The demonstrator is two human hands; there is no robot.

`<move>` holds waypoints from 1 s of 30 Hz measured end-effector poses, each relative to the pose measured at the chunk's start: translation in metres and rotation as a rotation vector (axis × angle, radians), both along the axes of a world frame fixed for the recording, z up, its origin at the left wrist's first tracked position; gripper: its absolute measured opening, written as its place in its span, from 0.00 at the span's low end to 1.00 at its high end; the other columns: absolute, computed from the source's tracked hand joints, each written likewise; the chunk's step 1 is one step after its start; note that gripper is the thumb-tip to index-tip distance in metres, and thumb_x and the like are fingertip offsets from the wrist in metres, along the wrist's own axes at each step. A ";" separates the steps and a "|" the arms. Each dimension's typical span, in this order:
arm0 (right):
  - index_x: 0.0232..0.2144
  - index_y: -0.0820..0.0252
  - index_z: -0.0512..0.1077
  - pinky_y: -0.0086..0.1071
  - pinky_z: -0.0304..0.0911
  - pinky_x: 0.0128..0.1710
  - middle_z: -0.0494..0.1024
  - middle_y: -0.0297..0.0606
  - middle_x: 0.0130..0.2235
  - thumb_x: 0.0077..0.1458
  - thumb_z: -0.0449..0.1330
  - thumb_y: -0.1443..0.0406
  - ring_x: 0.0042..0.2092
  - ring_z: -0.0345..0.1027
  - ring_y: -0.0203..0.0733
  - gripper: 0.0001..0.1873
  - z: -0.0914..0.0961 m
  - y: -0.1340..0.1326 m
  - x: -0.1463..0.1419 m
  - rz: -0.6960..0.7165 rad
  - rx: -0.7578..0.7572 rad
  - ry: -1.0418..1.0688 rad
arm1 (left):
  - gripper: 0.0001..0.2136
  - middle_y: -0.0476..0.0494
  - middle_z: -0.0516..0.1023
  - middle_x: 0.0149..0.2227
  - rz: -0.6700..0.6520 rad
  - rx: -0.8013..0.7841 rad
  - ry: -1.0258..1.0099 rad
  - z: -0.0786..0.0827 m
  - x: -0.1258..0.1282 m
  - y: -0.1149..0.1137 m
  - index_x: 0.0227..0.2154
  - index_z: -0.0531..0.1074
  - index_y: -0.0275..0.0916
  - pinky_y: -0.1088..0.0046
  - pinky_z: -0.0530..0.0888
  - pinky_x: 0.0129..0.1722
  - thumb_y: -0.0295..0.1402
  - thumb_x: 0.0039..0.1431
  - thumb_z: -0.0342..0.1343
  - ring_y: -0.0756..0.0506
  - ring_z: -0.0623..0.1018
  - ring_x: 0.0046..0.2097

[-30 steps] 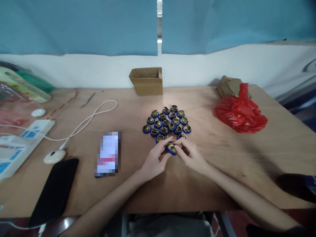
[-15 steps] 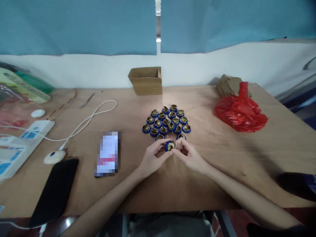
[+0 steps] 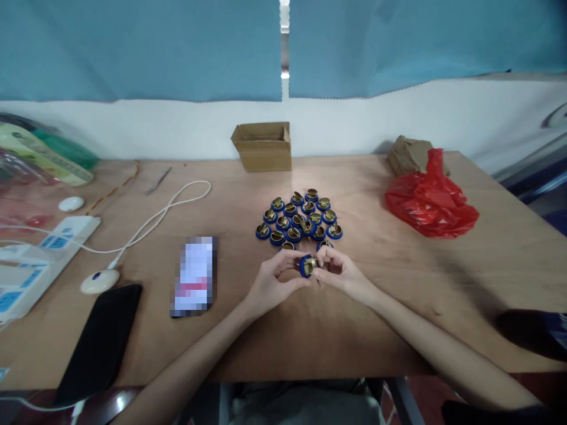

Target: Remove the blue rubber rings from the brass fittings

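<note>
Left hand (image 3: 272, 284) grasps the cap (image 3: 306, 266) at its 9 o'clock and right hand (image 3: 348, 278) pinches its 3 o'clock edge, just 6 o'clock of the other caps (image 3: 293, 234); advisable: left steady, right pressing lightly.

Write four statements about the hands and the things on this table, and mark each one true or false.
1. The left hand and the right hand are both on one blue-and-gold piece. True.
2. The cardboard box is farther from the hands than the grouped pieces. True.
3. The red bag lies left of the grouped pieces. False: the red bag lies right of them.
4. The black phone lies inside the cardboard box. False: the black phone lies on the table.
</note>
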State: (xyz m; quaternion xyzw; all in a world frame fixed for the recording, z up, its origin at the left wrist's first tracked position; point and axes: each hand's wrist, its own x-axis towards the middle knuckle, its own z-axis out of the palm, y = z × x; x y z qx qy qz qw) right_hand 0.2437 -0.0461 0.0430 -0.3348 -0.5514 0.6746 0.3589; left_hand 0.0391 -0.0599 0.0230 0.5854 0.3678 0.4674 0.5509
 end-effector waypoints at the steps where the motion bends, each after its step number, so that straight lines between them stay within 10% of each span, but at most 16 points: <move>1: 0.30 0.55 0.60 0.27 0.61 0.26 0.65 0.25 0.27 0.54 0.70 0.49 0.26 0.60 0.31 0.26 0.000 0.000 0.000 0.006 -0.022 0.026 | 0.22 0.41 0.84 0.43 0.008 0.006 0.010 0.001 0.000 -0.001 0.48 0.75 0.39 0.63 0.81 0.51 0.31 0.51 0.73 0.42 0.84 0.46; 12: 0.31 0.56 0.61 0.28 0.56 0.28 0.67 0.25 0.27 0.54 0.72 0.52 0.25 0.61 0.30 0.25 0.002 -0.004 -0.002 -0.036 -0.164 0.160 | 0.15 0.47 0.80 0.35 0.136 0.280 0.192 0.016 -0.012 0.003 0.42 0.72 0.39 0.72 0.78 0.38 0.34 0.55 0.69 0.49 0.80 0.35; 17: 0.29 0.56 0.60 0.27 0.53 0.26 0.64 0.24 0.28 0.52 0.73 0.53 0.25 0.55 0.29 0.25 0.003 0.001 0.001 -0.060 -0.115 0.134 | 0.12 0.49 0.79 0.32 0.072 0.462 0.736 0.037 -0.046 0.015 0.39 0.72 0.41 0.72 0.71 0.33 0.39 0.58 0.66 0.48 0.76 0.31; 24: 0.28 0.56 0.59 0.28 0.46 0.27 0.58 0.24 0.27 0.49 0.73 0.50 0.28 0.48 0.32 0.28 -0.001 -0.001 -0.005 -0.051 0.017 -0.064 | 0.17 0.47 0.79 0.28 0.115 0.283 1.279 0.041 -0.085 0.032 0.33 0.70 0.41 0.69 0.65 0.30 0.49 0.55 0.64 0.41 0.78 0.31; 30: 0.28 0.55 0.56 0.28 0.48 0.28 0.56 0.25 0.28 0.53 0.70 0.52 0.28 0.48 0.33 0.26 0.000 -0.009 -0.009 -0.104 0.199 -0.226 | 0.17 0.42 0.80 0.37 0.193 0.443 1.028 0.041 -0.062 0.024 0.42 0.73 0.39 0.64 0.72 0.43 0.48 0.61 0.61 0.40 0.79 0.41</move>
